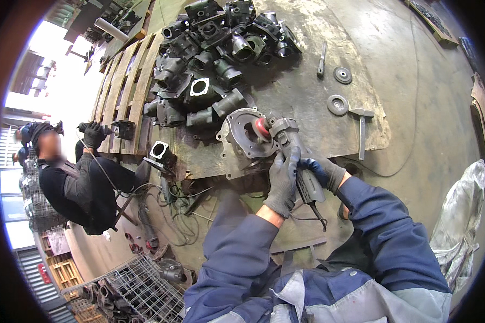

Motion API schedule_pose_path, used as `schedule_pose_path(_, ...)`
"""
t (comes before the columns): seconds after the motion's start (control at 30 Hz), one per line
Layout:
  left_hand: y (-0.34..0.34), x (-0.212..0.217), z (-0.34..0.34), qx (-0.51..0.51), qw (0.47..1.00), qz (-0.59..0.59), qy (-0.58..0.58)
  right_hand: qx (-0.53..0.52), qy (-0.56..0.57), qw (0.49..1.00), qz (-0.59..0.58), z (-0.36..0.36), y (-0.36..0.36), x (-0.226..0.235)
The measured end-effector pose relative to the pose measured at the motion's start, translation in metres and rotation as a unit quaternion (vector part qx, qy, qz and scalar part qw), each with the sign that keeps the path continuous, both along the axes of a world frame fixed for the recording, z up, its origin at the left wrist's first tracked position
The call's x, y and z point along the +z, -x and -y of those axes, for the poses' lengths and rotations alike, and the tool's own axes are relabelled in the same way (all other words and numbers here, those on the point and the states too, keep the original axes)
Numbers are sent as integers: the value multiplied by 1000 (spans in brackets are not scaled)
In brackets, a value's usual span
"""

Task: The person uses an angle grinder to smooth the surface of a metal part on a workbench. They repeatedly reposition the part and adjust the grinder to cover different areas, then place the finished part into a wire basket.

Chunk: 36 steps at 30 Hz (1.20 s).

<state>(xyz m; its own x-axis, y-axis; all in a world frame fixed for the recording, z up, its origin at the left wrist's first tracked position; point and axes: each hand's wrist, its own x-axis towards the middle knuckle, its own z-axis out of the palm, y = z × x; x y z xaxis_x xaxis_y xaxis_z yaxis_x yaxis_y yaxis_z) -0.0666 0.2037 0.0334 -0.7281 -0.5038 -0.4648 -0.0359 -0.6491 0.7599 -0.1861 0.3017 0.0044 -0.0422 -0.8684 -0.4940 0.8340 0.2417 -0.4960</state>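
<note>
Both of my gloved hands are closed around a grey angle grinder (292, 141), whose cord end points toward my body. My left hand (282, 180) grips the near-left side of its body. My right hand (324, 170) wraps the rear of the body from the right. A red round attachment (262, 128) on the grinder's head sits at the inner edge of a grey flanged metal casting (236, 133). Whether it touches the metal I cannot tell. The casting rests at the near edge of the worn work surface (328, 124), its opening facing up.
Dark castings (202, 59) are heaped beyond the flanged part. A hammer (362, 132), two discs (338, 105) and a handled tool (321, 60) lie to the right. At left, a seated person (86, 177) holds a power tool against another casting. Cables (183, 220) and a wire basket (145, 285) occupy the floor.
</note>
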Motion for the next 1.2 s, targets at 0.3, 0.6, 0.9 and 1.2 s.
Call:
schedule_pose_path(0.3, -14, 12, -7, -19, 990, 85, 113, -51, -19, 991, -119, -12, -28, 12)
schedule_pose_path(0.6, -11, -6, 4, -22, 993, 50, 109, -38, -17, 990, -137, 3, -19, -2)
schedule_pose_path(0.9, 1, -13, 22, 8, 1000, 5, 19, 18, -34, 983, -178, 28, 1, 18)
schedule_pose_path(1.2, -5, 18, 18, 90, 994, -55, -36, 2, 24, 969, -247, 40, -5, 51)
